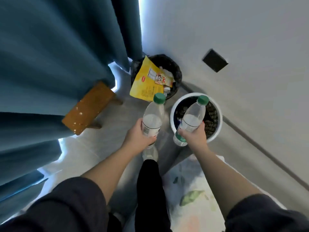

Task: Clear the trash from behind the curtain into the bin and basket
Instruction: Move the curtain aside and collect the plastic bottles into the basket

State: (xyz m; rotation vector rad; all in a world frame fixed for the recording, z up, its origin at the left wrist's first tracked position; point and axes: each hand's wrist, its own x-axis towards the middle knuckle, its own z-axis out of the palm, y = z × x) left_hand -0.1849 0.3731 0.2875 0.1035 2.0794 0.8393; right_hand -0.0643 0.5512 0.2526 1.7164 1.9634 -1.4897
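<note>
Your left hand point(137, 137) wrapped round one green-capped bottle point(153, 118) near the black bin point(178, 72), your right hand point(194, 136) gripping a second bottle point(194, 114) above the white basket point(172, 116), one yellow wrapper point(147, 84) sticking from the bin, one stool point(87, 108) under the curtain point(50, 64).

Corner of a room in a home: heavy teal curtain point(50, 64) at left, low wooden stool point(88, 108), floral bedcover point(200, 174) near right, white wall point(234, 27).

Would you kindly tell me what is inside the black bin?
In the black bin a yellow snack wrapper leans over the rim, white paper scraps beside it. Anything beneath them is covered.
</note>
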